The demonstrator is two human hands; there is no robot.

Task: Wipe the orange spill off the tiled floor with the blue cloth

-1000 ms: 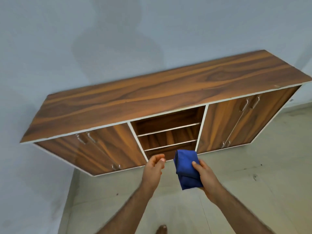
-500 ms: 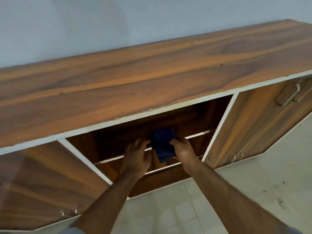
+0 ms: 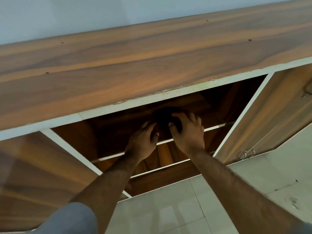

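Blue cloth [image 3: 164, 116], one piece, sits bunched and dark in shadow on the top shelf [image 3: 213, 127] of the open middle bay, just ahead of your fingertips. Your right hand [image 3: 187, 132] is on it: thumb and forefinger are curled round its near edge and pinch it, while the other fingers spread over its right side. Your left hand [image 3: 142, 142] is just left of the cloth, fingers bent and loose, thumb tucked toward the shelf edge; whether its fingertips touch the cloth you cannot tell, since they are blurred. It holds nothing you can see.

Two white-edged shelves show below your hands, the lower one [image 3: 160, 169] under your wrists. Around the bay stands one wooden cabinet [image 3: 118, 68] with a white front edge. A closed door [image 3: 38, 174] lies to the left of your left arm and another [image 3: 273, 119] to the right of your right arm, with a metal latch [image 3: 244, 154] at its foot. Pale tiled floor [image 3: 168, 208] lies under your forearms, with a few dark marks at the right. No writing or label can be read anywhere.

Half a second ago the cloth hung at the shelf edge between both hands; now it is deeper in, and the view has closed in on the cabinet.
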